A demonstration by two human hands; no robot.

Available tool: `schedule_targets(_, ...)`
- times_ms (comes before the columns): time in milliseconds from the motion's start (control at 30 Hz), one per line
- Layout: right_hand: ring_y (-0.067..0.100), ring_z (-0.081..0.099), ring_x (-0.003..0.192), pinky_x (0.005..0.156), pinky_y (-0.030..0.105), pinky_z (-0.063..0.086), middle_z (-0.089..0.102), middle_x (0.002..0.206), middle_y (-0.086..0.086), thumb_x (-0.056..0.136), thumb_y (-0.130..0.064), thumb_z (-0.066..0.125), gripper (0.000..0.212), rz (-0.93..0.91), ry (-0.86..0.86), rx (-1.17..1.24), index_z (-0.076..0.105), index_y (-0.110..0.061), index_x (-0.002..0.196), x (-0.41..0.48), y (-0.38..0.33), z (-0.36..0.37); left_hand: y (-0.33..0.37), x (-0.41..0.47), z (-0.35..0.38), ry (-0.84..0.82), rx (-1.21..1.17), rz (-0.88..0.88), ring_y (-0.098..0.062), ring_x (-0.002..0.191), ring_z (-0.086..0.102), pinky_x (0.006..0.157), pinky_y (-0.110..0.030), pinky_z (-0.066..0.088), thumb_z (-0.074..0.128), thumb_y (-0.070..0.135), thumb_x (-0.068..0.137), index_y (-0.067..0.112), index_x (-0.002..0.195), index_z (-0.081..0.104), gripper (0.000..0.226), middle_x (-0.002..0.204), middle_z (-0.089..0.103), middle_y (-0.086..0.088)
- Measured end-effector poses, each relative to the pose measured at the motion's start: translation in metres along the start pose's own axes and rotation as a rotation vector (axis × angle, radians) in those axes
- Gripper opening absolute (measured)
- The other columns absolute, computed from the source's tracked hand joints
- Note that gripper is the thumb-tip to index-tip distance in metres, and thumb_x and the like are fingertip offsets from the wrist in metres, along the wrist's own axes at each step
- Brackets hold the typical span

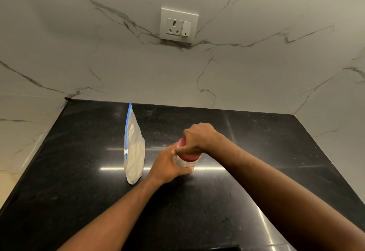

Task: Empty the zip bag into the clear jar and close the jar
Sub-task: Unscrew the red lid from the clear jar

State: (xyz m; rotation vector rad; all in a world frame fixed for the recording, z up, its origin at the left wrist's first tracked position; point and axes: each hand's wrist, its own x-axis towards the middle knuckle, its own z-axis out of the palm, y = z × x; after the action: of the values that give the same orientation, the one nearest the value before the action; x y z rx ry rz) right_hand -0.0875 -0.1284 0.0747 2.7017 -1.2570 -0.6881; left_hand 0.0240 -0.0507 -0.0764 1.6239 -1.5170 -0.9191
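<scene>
Centrally on the black worktop (256, 152) stands the bag (134, 152), upright, blue zip strip along its left edge, pale contents inside, just left of the jar (184, 163). Left hand (167, 166) wraps the jar's clear body; right hand (197, 138) is clamped from above on the red lid (187, 155).
</scene>
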Motion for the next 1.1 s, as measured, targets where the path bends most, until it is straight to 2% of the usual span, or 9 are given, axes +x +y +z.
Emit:
schedule_targets(133,0.022,0.059,0.101,0.072,0.032,0.047,0.062,0.128,0.006,0.081,-0.053,0.081,0.072,-0.160,-0.083,0.130,0.053,-0.024,0.142,-0.001,0.001,-0.006,0.000,0.000,0.000,-0.003,0.028,-0.059,0.013,0.100,0.060,0.096,-0.020,0.050,0.089,0.069,0.059,0.061,0.129,0.045,0.084,0.117,0.060,0.033)
schedule_targets(267,0.025,0.048,0.122,0.085,0.035,0.052,0.046,0.141,0.002,0.076,-0.026,0.090,0.084,-0.395,0.061,-0.021,0.046,-0.034,0.148,-0.018,0.007,-0.003,0.010,-0.003,-0.006,0.024,0.036,-0.040,0.034,0.100,0.051,0.068,0.005,0.041,0.090,0.069,0.057,0.080,0.115,0.036,0.080,0.104,0.053,0.049)
schedule_targets(367,0.024,0.043,0.130,0.094,0.037,0.054,0.041,0.147,-0.001,0.072,-0.017,0.089,0.081,-0.457,0.242,0.110,0.046,-0.035,0.138,-0.029,0.021,-0.001,0.012,-0.002,-0.009,0.019,0.050,-0.006,0.025,0.107,0.058,0.080,-0.003,0.048,0.090,0.065,0.062,0.069,0.123,0.045,0.076,0.113,0.063,0.038)
schedule_targets(467,0.021,0.055,0.115,0.081,0.030,0.057,0.046,0.137,-0.001,0.071,-0.027,0.087,0.073,-0.274,0.412,0.495,0.043,-0.033,0.130,-0.033,0.056,0.008,0.005,-0.001,-0.007,0.041,0.022,0.005,0.009,0.112,0.063,0.093,-0.016,0.051,0.093,0.064,0.059,0.057,0.130,0.049,0.083,0.125,0.065,0.027)
schedule_targets(567,0.019,0.062,0.096,0.076,0.025,0.054,0.057,0.115,0.001,0.074,-0.036,0.089,0.061,0.106,0.599,0.916,0.048,-0.021,0.116,-0.032,0.078,0.054,0.006,-0.003,-0.005,0.073,0.023,0.000,0.002,0.113,0.063,0.093,-0.014,0.048,0.094,0.060,0.055,0.051,0.130,0.050,0.088,0.124,0.063,0.024)
schedule_targets(700,0.023,0.068,0.093,0.073,0.033,0.056,0.068,0.101,0.007,0.071,-0.034,0.095,0.043,0.571,0.608,1.325,0.058,-0.015,0.083,-0.023,0.058,0.137,0.007,-0.007,-0.001,0.131,0.040,-0.012,0.000,0.114,0.065,0.095,-0.017,0.051,0.094,0.059,0.056,0.041,0.134,0.055,0.089,0.128,0.066,0.020)
schedule_targets(800,0.025,0.065,0.097,0.074,0.026,0.052,0.063,0.101,0.005,0.066,-0.033,0.097,0.044,0.585,0.554,1.245,0.058,-0.015,0.071,-0.019,0.043,0.178,0.010,-0.008,0.000,0.153,0.080,-0.027,-0.003,0.115,0.065,0.097,-0.022,0.052,0.093,0.061,0.057,0.034,0.140,0.054,0.095,0.133,0.067,0.015)
schedule_targets(967,0.008,0.055,0.099,0.083,0.017,0.044,0.051,0.136,0.002,0.071,-0.040,0.094,0.043,0.501,0.383,1.051,0.066,-0.013,0.088,-0.017,0.042,0.186,0.019,-0.011,0.000,0.112,0.052,-0.081,-0.014,0.131,0.061,0.108,-0.036,0.054,0.092,0.065,0.060,0.032,0.150,0.046,0.107,0.145,0.062,0.008)
schedule_targets(1100,0.020,0.057,0.118,0.090,0.024,0.050,0.050,0.131,0.001,0.079,-0.029,0.088,0.043,0.436,0.579,1.139,0.060,-0.021,0.110,-0.031,0.040,0.150,0.034,-0.028,-0.007,0.031,0.052,-0.229,-0.026,0.162,0.019,0.128,-0.048,0.025,0.092,0.067,0.061,0.028,0.168,-0.002,0.148,0.177,0.012,-0.002)
